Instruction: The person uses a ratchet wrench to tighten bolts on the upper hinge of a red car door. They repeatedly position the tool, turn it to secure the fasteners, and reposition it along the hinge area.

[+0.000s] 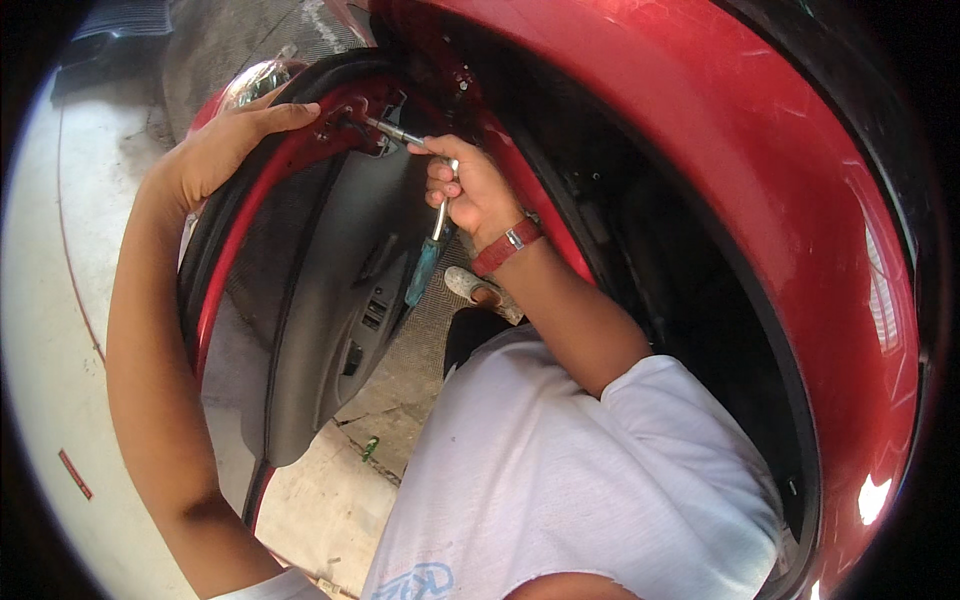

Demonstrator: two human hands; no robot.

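My right hand point(468, 188) is closed around the bent metal part of a socket wrench point(440, 217) with a blue grip. The wrench's long shaft reaches up and left to the inner corner of the red car door point(330, 130), near a small bracket. I cannot make out what its tip sits on. My left hand point(225, 145) grips the upper edge of the door frame, its thumb on the inner side and its fingers mostly hidden behind. The grey door panel point(340, 260) hangs below both hands.
A red side mirror point(262, 85) sits beyond my left hand. On the right, the red car body point(800, 200) curves around the dark door opening. A light-coloured shoe point(470, 287) rests on the ground below. Something small and green point(370, 449) lies on the paving.
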